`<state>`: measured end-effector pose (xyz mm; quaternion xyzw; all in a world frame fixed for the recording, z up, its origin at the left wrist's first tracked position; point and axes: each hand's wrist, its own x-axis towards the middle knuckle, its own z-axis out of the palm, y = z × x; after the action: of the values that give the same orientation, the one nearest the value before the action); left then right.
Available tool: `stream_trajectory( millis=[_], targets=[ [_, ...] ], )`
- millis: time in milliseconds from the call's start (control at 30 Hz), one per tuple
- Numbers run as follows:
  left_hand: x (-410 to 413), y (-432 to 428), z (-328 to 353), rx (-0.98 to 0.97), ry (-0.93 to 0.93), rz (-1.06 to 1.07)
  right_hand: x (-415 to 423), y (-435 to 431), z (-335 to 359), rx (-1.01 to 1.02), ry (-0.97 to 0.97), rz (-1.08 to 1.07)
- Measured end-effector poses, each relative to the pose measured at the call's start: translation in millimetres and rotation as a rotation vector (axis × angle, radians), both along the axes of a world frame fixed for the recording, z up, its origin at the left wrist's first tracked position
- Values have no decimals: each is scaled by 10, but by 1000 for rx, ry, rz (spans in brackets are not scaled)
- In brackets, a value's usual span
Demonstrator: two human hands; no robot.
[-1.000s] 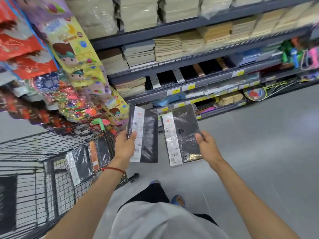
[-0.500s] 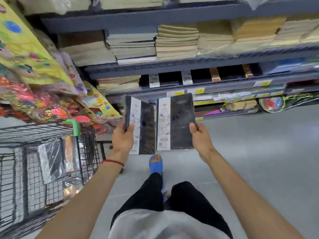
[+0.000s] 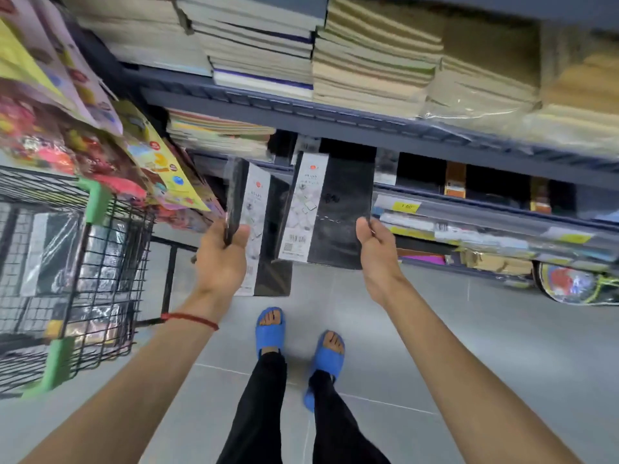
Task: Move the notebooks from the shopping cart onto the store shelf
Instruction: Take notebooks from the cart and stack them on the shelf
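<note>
Both arms reach forward toward the store shelf [image 3: 335, 123]. The left hand [image 3: 221, 259] grips one black notebook [image 3: 264, 229] by its lower left edge, thumb on the cover. The right hand [image 3: 376, 252] pinches a second black notebook [image 3: 335, 209] at its lower right edge. More wrapped notebooks lie in the shopping cart [image 3: 100, 296] at left.

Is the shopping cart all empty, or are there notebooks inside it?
Not empty. Through the wire wall of the shopping cart, plastic-wrapped notebooks show inside.
</note>
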<state>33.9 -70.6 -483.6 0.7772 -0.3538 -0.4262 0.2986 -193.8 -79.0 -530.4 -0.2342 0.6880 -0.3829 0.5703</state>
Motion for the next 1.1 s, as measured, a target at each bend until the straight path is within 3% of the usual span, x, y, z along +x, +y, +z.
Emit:
stream_trajectory(
  millis=[133,300,467,667,900,1100],
  targets=[
    [-104,29,-172,-24,-21,20,-41,-193,-183,9,-90,-5],
    [-155,67,-299,-8,3,71,-71,-288,-230,-113,-29,18],
    [-110,92,-388,-32,75,80,-112,-78,-255,-301,208,267],
    [-98,80,-330,-29,104,146,-93,68,-160,-310,426,481],
    [-10,57,-320,-70,97,126,60,0,-224,-316,562,382],
    [151,202,-260,-132,-58,71,75,-208,-330,-355,631,346]
  ],
)
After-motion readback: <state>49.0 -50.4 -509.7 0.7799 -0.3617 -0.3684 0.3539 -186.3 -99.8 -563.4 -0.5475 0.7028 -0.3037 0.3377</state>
